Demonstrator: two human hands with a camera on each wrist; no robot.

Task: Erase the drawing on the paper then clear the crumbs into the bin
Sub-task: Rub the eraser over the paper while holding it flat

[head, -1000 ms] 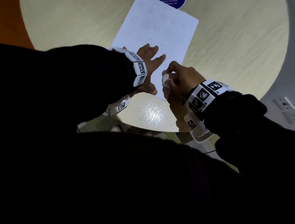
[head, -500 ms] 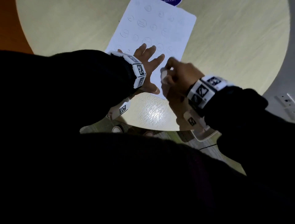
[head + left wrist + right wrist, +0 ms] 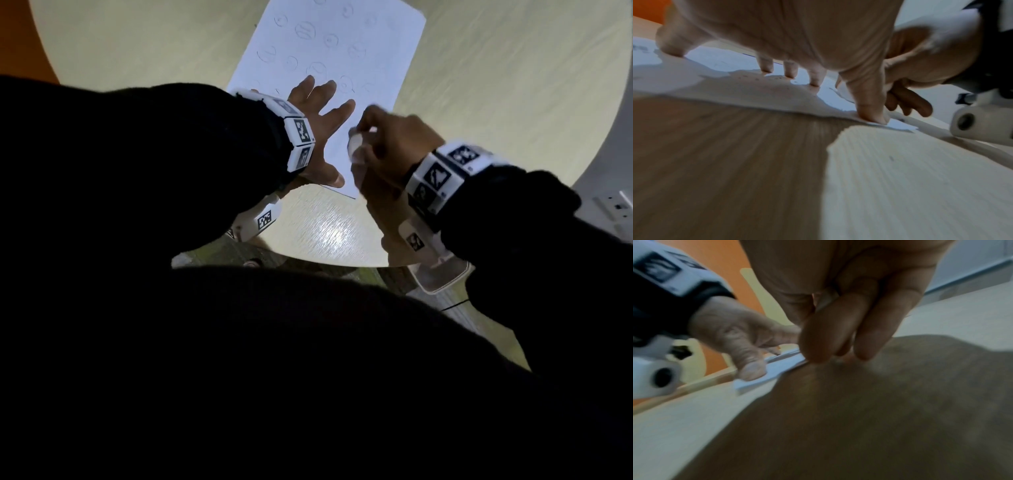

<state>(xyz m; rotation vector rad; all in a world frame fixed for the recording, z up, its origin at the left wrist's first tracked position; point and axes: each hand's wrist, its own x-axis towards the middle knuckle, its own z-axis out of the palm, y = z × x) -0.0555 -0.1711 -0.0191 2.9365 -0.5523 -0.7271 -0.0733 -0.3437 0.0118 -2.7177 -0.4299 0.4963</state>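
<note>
Head view: blurred right hand (image 3: pixel 387 144) grip around half-hidden white eraser (image 3: pixel 356 145), left hand (image 3: pixel 318 126) splayed on paper (image 3: pixel 376 51).

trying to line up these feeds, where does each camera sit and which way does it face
Head: worn on the head, faces down at the paper; both sleeves, left hand, right hand gripping the eraser.
Left wrist: low over the table, faces along its own spread fingers.
Right wrist: low, faces along its own curled fingers.
Both wrist views share the paper's near corner and left thumb.
</note>
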